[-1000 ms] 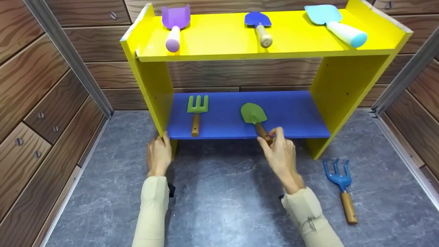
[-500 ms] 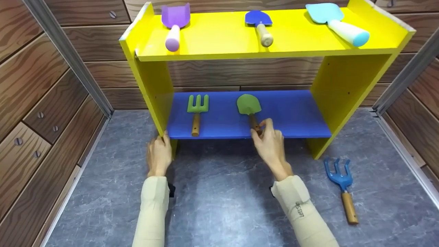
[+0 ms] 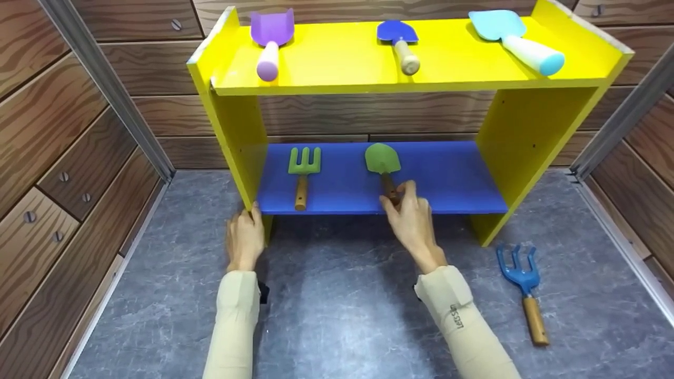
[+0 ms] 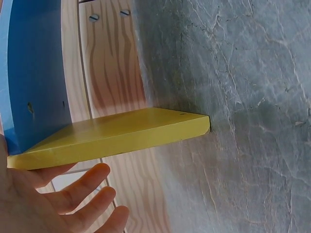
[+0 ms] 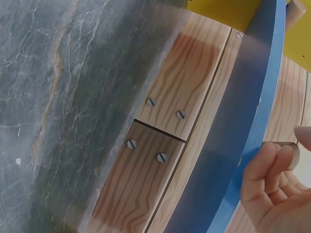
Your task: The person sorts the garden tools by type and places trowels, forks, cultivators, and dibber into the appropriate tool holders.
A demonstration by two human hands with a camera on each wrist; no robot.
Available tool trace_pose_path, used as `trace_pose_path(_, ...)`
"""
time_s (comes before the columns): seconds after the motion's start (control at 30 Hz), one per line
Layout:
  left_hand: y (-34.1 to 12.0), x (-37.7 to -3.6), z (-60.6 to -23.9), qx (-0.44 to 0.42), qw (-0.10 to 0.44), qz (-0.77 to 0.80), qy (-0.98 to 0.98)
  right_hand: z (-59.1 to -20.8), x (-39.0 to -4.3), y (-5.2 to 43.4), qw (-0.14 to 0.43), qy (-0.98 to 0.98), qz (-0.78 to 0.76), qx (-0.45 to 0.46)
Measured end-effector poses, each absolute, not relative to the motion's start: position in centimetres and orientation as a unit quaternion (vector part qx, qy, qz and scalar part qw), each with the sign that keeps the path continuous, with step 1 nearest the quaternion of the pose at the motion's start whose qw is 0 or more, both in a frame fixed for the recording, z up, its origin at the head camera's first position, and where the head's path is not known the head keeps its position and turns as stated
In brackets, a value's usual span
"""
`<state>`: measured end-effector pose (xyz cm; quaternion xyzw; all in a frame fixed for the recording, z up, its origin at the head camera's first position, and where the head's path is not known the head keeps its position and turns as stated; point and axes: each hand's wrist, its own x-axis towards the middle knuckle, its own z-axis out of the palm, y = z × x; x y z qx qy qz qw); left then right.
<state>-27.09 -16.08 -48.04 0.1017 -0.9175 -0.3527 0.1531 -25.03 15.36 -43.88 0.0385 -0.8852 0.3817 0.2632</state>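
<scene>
A green hand trowel [image 3: 383, 158] with a wooden handle lies over the blue lower board, blade toward the back. My right hand [image 3: 412, 218] pinches its handle near the board's front edge; in the right wrist view the fingers [image 5: 272, 170] curl at the handle's end. Whether the trowel touches the board is hard to tell. My left hand [image 3: 246, 237] holds the front edge of the yellow shelf unit's [image 3: 231, 137] left side panel, thumb inside and fingers outside. In the left wrist view those fingers [image 4: 87, 189] are loosely bent. A green hand fork [image 3: 304, 163] lies left of the trowel.
On the top board lie a purple scoop [image 3: 271, 31], a small dark blue shovel [image 3: 398, 32] and a light blue scoop [image 3: 497, 25]. A blue hand fork [image 3: 520, 276] lies on the grey floor at right. Wood-patterned walls [image 3: 126, 68] surround the unit.
My right hand has carried the trowel left and farther back over the lower board, and its blade now points straighter back. During the last half second it barely moved. My left hand stayed put.
</scene>
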Motion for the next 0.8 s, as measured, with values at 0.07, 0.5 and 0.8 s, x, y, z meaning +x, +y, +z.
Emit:
trace_pose_path(0.07, -16.1, -27.1, -48.0, 0.101, 0.154, -0.354, -0.917, -43.9, -24.9, 15.4, 0.259, -0.885, 0.386, 0.036)
trace_pose_path(0.5, -16.0, -27.0, -48.0, 0.108, 0.151, -0.354, -0.916, -44.5, -23.8, 16.4, 0.263, -0.885, 0.383, 0.031)
trace_pose_path(0.8, -16.1, -27.0, -48.0, 0.108, 0.147, -0.362, -0.914, -45.0, -22.7, 17.7, 0.251, -0.895, 0.369, 0.021)
